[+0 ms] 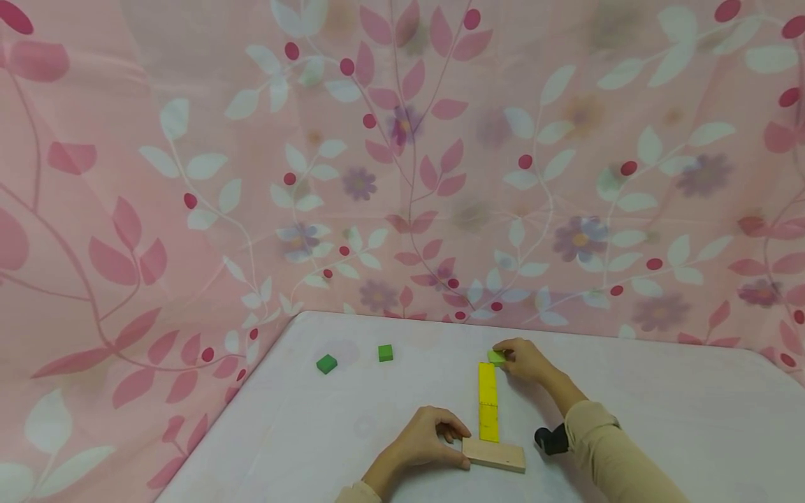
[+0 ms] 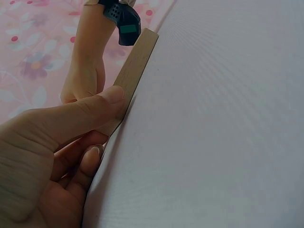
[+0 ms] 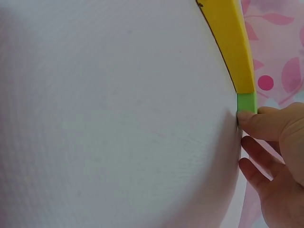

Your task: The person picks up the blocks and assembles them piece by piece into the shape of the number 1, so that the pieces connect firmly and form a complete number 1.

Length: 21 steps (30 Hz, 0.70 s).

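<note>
My left hand (image 1: 428, 436) pinches the left end of a plain wooden block (image 1: 494, 455) that lies crosswise on the table, thumb on its near side in the left wrist view. Beyond it, two yellow blocks (image 1: 488, 402) lie end to end in a line, their near end meeting the wooden block or very close to it. At the far end of that line my right hand (image 1: 525, 360) pinches a light green block (image 1: 496, 358). In the right wrist view this green block (image 3: 247, 102) touches the end of a yellow block (image 3: 232, 47).
Two darker green blocks, a left one (image 1: 326, 364) and a right one (image 1: 386, 353), lie apart at the table's far left. A black device (image 1: 551, 441) sits at the right wrist. Behind the white-covered table (image 1: 660, 391) hangs a pink floral curtain (image 1: 402, 175).
</note>
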Tool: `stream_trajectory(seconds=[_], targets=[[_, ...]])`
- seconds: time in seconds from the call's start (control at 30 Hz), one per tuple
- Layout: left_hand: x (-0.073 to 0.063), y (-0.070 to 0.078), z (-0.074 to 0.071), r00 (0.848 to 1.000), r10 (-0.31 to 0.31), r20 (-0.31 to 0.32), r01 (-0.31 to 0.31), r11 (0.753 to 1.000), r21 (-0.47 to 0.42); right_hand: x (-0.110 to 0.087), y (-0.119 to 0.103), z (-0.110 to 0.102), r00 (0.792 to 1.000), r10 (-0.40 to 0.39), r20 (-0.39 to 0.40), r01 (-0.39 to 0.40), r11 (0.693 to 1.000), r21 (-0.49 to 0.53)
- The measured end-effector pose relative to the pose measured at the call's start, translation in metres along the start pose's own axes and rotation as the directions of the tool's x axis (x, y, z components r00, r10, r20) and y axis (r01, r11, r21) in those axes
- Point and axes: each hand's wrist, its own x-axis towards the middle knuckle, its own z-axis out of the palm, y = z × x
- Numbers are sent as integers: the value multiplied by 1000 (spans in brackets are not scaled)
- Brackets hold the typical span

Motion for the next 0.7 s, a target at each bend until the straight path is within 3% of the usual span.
stream_trajectory(seconds=[0.47, 0.7], targets=[[0, -1, 1, 1000, -5, -10, 5, 1000, 3, 2, -1, 1, 999, -42, 18, 41, 999, 15], [0, -1, 1, 1000, -6, -10, 6, 1000, 4, 2, -2, 0, 999, 8, 44, -10, 999, 48]])
